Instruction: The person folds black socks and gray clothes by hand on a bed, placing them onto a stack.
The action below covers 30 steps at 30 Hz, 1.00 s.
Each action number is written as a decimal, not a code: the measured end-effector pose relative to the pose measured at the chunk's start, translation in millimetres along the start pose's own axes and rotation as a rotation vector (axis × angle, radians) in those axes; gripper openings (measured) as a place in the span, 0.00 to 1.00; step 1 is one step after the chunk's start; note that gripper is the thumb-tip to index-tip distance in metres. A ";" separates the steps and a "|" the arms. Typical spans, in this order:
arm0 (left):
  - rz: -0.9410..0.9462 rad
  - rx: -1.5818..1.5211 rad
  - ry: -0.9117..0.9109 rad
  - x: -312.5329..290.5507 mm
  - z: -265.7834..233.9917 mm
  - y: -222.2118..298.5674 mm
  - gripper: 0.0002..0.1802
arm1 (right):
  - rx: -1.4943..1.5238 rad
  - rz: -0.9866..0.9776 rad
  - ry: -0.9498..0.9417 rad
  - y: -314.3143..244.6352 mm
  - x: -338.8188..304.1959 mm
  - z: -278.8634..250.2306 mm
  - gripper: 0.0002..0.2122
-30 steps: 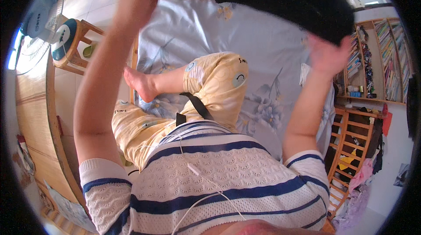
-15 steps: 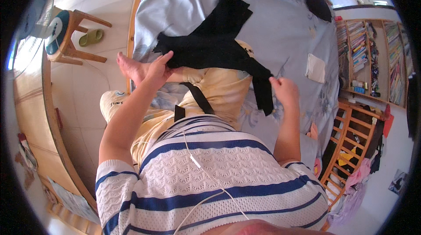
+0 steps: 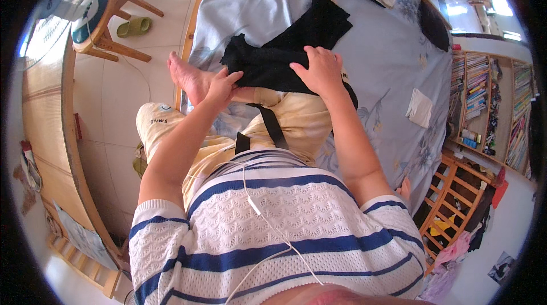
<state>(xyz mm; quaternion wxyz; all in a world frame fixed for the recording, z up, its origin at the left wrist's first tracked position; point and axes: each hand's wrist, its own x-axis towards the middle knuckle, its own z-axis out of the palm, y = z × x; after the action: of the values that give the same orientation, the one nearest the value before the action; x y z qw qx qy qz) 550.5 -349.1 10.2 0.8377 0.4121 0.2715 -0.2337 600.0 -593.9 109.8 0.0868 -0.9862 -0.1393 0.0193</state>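
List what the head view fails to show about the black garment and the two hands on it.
- Black garment: its kind and full shape, since it lies bunched and partly folded on the bed.
- Left hand: its fingertips, tucked against the garment's edge; grip unclear.
- Right hand: its palm side, pressed down on the cloth.
- The garment's lower edge, covered by both hands and the raised knee.

packages: small colourful boxes [image 3: 468, 136] | bookshelf [image 3: 484, 105], right edge

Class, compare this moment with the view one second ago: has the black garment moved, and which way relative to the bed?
Yes. The black garment has come down from overhead onto the pale blue bed sheet and the lap, under both hands.
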 end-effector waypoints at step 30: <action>0.042 -0.144 -0.026 11.2 -13.3 -16.0 0.08 | 0.850 -0.155 0.095 -83.7 22.0 64.1 0.10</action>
<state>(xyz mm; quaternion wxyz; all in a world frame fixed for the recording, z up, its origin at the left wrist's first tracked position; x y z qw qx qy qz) 545.5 -348.9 -13.0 0.8733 0.3535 0.2679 -0.2016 594.4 -498.0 61.1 0.4926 -0.8493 -0.1884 0.0230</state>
